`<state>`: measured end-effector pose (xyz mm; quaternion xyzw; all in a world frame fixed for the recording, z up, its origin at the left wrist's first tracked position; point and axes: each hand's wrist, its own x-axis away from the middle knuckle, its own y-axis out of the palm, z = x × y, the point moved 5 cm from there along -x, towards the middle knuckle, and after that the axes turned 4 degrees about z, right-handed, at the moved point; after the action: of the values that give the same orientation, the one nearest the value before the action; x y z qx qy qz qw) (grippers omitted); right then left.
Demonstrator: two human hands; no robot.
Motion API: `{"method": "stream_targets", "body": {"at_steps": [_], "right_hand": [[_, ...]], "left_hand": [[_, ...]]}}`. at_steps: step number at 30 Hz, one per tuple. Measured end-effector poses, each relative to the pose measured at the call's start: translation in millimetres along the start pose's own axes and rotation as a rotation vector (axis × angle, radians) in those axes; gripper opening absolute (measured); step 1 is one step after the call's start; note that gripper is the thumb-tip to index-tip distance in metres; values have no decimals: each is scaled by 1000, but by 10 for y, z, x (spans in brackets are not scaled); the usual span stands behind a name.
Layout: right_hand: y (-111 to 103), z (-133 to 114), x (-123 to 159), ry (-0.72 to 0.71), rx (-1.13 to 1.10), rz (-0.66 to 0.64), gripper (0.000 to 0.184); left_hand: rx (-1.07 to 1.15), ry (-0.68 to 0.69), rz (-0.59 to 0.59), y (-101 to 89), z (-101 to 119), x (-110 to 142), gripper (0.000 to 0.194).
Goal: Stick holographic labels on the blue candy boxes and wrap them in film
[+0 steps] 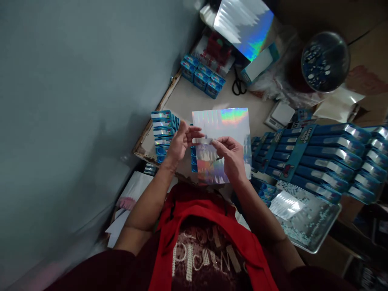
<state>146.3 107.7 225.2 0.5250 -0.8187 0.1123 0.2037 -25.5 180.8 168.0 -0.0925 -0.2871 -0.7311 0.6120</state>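
Observation:
Between my right thumb and fingertips, my right hand (232, 157) pinches one end of a short pale sticker strip (202, 141). Its other end reaches toward my left hand (179, 142), whose fingers are stretched out; whether they touch the strip I cannot tell. Below the right hand lies a shiny rainbow-silver sticker sheet (236, 125), with several strips gone from it. A row of small blue boxes (162, 124) stands just left of my left hand, and silvery strips show on several of them. More blue boxes (194, 165) peek out from under the sheet's left edge.
Several blue boxes (202, 76) stand at the back beside black scissors (239, 83). Stacked blue cartons (327, 149) rise on the right, above a metal tray (318, 234) with small bits. A clear round container (325, 60) sits back right. A grey wall (75, 101) borders the table's left.

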Motion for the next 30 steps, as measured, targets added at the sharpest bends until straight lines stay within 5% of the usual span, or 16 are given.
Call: {"method": "stream_targets", "body": {"at_steps": [3, 9, 16, 22, 30], "right_hand": [[92, 181, -77, 74, -10, -26, 39], [267, 509, 104, 151, 126, -40, 40], [935, 1010, 372, 130, 318, -118, 43], [1369, 1109, 200, -95, 523, -74, 37], [1503, 1057, 149, -235, 760, 24, 30]], "left_hand": [[174, -130, 5, -73, -188, 267, 72], [118, -93, 277, -374, -438, 658, 49], [-156, 11, 625, -1218, -511, 1188, 29], [-337, 131, 600, -1648, -213, 916, 15], [-466, 165, 561, -1804, -219, 666, 9]]}}
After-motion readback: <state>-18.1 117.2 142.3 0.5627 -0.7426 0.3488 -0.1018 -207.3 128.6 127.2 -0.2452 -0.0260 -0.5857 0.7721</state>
